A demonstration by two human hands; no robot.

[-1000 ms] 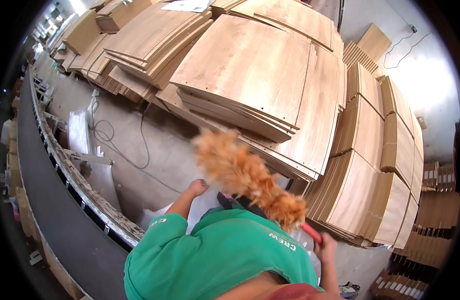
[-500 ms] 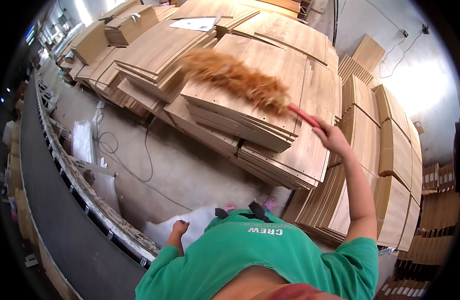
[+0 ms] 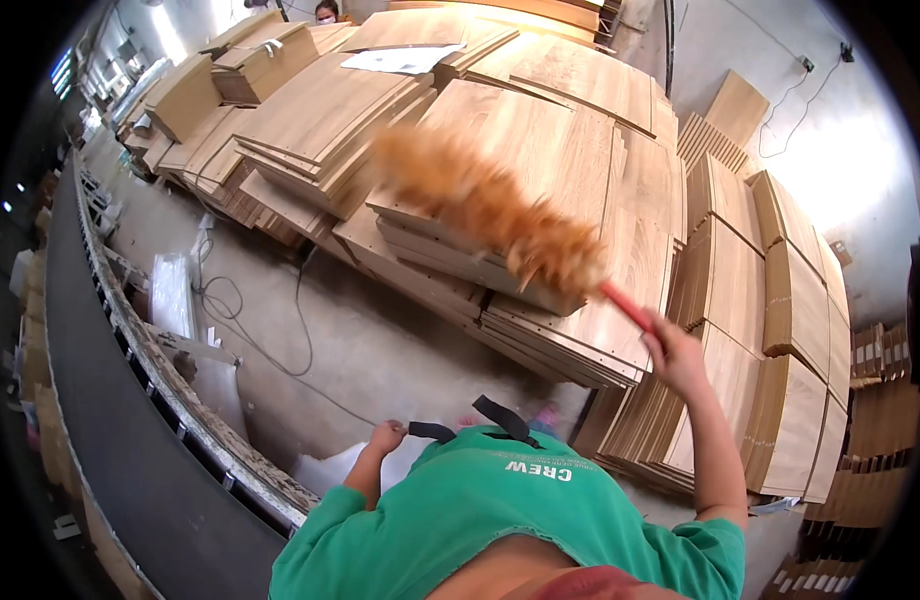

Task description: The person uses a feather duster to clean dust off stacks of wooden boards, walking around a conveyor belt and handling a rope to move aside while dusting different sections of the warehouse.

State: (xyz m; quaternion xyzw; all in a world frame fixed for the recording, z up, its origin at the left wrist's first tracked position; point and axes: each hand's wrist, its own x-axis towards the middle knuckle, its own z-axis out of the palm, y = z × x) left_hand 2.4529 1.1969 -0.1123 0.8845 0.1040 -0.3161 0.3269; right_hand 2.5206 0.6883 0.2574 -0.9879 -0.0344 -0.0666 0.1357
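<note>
My right hand [image 3: 677, 358] is wrapped around the red handle [image 3: 627, 305] of a feather duster. The duster's fluffy orange-brown head [image 3: 490, 205] is smeared by motion. It lies across the near edge of a stack of light wood-grain panels [image 3: 540, 130]; whether it touches them I cannot tell. Low in front of my green shirt, my left hand [image 3: 387, 437] is curled closed, with nothing visible in it. Beside its fingers is the end of a black strap [image 3: 432, 431], and I cannot make out any grip on it.
More panel stacks stand to the right [image 3: 725, 270] and far left [image 3: 325, 110], with a white sheet [image 3: 402, 60] on top. A dark conveyor belt [image 3: 130, 400] curves along the left. A cable [image 3: 305, 320] lies on the floor. A person [image 3: 327, 12] is behind the far stacks.
My right hand has come down and nearer with the duster, whose head now overhangs the panel edge. My left hand has moved up and right to the strap. A person has appeared at the back.
</note>
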